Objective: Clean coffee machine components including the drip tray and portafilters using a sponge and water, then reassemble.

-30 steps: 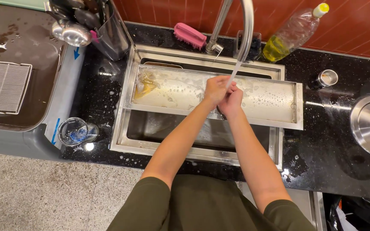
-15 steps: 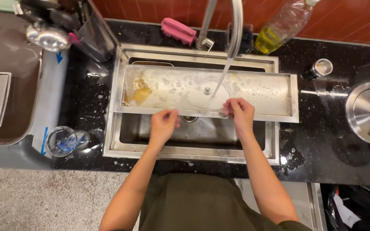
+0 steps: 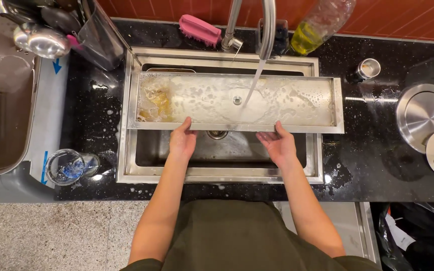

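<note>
The long metal tray (image 3: pixel 297 95) lies across the sink (image 3: pixel 126 150), under running water (image 3: pixel 251 90). The left hand (image 3: pixel 183 140) and right hand (image 3: pixel 276 144) grip its near edge. Hold it level so soapy water stays in.

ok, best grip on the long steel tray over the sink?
Take the tray by its near long rim, from the person's side, one hand each side of centre, as the left hand and right hand are placed now. It is long, shallow and wet with suds, spanning the sink; a spread two-hand hold probably keeps it level.
</note>
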